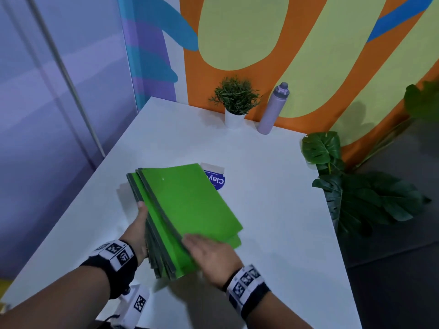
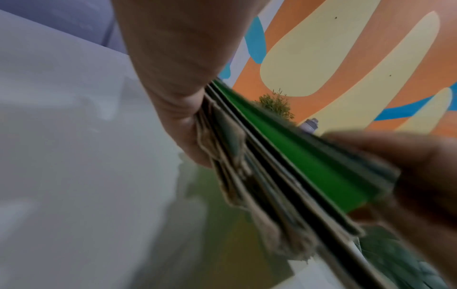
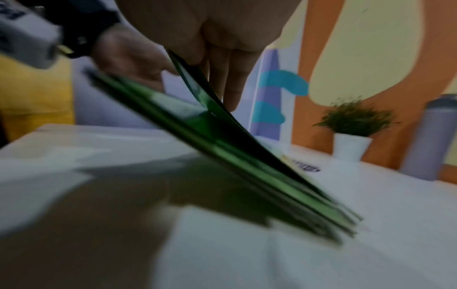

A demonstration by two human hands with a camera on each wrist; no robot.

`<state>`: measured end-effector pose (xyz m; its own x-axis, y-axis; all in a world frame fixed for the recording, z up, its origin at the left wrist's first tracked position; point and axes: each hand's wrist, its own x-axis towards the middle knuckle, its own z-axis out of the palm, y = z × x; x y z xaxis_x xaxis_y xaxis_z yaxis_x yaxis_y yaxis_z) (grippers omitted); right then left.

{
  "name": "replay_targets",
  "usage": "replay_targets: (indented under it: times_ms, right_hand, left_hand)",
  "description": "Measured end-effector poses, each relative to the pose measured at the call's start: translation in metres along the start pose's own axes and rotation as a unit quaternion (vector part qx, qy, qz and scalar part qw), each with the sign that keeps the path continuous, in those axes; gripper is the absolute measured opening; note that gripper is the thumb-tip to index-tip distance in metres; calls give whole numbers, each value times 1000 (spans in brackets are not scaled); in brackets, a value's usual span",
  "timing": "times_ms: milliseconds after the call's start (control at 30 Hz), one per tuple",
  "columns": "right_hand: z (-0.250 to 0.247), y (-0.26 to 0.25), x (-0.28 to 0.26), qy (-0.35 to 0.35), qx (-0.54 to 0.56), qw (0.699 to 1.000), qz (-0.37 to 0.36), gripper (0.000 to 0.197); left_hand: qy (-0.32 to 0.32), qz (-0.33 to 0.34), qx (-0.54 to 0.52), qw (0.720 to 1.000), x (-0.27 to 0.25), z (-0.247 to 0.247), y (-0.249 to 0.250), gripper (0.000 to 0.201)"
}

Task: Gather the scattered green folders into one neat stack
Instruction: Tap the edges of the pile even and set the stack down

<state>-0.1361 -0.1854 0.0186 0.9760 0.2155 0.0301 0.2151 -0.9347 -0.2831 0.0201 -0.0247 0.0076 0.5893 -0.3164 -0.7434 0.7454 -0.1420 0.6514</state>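
Observation:
A stack of green folders [image 1: 190, 203] with grey spines is tilted above the white table [image 1: 273, 210], its far right corner down near the surface. My left hand [image 1: 139, 229] grips the stack's left spine side, thumb along the edge and fingers curled underneath [image 2: 183, 121]. My right hand [image 1: 211, 257] holds the near right corner. In the right wrist view the top folder [image 3: 210, 101] is lifted off the others and sits pinched between thumb and fingers [image 3: 222, 78]. The spines [image 2: 247, 176] fan out unevenly. Both wrist views are blurred.
A small potted plant [image 1: 235, 100] and a lilac bottle [image 1: 273, 110] stand at the table's back edge by the painted wall. A blue round sticker [image 1: 217, 180] lies just behind the folders. Large leaves [image 1: 356, 198] hang past the right edge. A white tagged device [image 1: 133, 307] sits near me.

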Motion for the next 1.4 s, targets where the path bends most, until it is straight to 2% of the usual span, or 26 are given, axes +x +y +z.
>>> replay_targets:
  times_ms: [67, 100, 133, 167, 233, 300, 333, 367, 400, 467, 500, 533, 600, 667, 800, 933, 1067, 1167, 1267, 1333, 1400]
  right_hand:
    - [16, -11, -9, -69, 8, 997, -45, 56]
    - [21, -13, -13, -83, 17, 995, -61, 51]
    - [22, -12, -14, -81, 26, 994, -68, 47]
    - [23, -7, -15, -58, 31, 996, -67, 45]
    - [16, 8, -13, 27, 58, 998, -3, 46]
    - [1, 30, -12, 130, 95, 976, 150, 44]
    - [-9, 41, -13, 153, 121, 949, 246, 46]
    - [-22, 49, -16, 152, 182, 911, 336, 53]
    - [-31, 59, -19, 139, 277, 858, 410, 62]
    - [-48, 70, -22, 181, 472, 739, 445, 73]
    - [-53, 75, -22, 220, 526, 693, 441, 76]
    - [-59, 75, -23, 255, 545, 672, 432, 76]
    - [-68, 72, -24, 310, 544, 671, 397, 60]
    - [-75, 65, -22, 332, 544, 685, 353, 41]
    - [-73, 50, -21, 331, 533, 704, 333, 39]
    - [-80, 42, -22, 374, 578, 663, 293, 38]
    - [-109, 36, -15, 446, 587, 623, 261, 24]
    - [-126, 32, -8, 482, 553, 628, 260, 29]
    - [-131, 29, 0, 504, 521, 631, 276, 20]
    - [-128, 29, 3, 510, 508, 629, 294, 15]
    - [-125, 28, 2, 513, 498, 633, 296, 18]
  left_hand:
    - [44, 22, 96, 994, 0, 5, -6, 110]
    - [70, 41, 128, 988, 1, 6, -8, 97]
    - [88, 55, 137, 985, 3, 7, -10, 76]
    - [97, 67, 135, 984, 3, 8, -12, 58]
    - [101, 82, 133, 982, 1, 9, -12, 45]
    - [78, 118, 138, 980, -4, 8, -10, 44]
    - [57, 141, 147, 977, -8, 6, -7, 44]
    - [31, 164, 157, 973, -15, 6, -4, 43]
    - [6, 187, 167, 968, -20, 4, 0, 42]
    - [-43, 228, 194, 953, -31, 4, 7, 42]
    - [-58, 245, 208, 945, -35, 6, 11, 42]
    - [-61, 261, 227, 936, -37, 9, 15, 42]
    - [-49, 282, 260, 922, -36, 15, 21, 41]
    - [-15, 279, 272, 921, -36, 22, 28, 41]
    - [6, 258, 234, 937, -39, 27, 37, 46]
    - [-28, 288, 137, 947, -49, 33, 45, 49]
    - [-57, 350, 27, 935, -71, 47, 60, 46]
    - [-41, 393, -4, 919, -86, 56, 70, 42]
    - [49, 420, -9, 906, -89, 65, 77, 28]
    - [85, 409, -21, 908, -88, 69, 80, 26]
    - [89, 397, -42, 913, -87, 70, 83, 15]
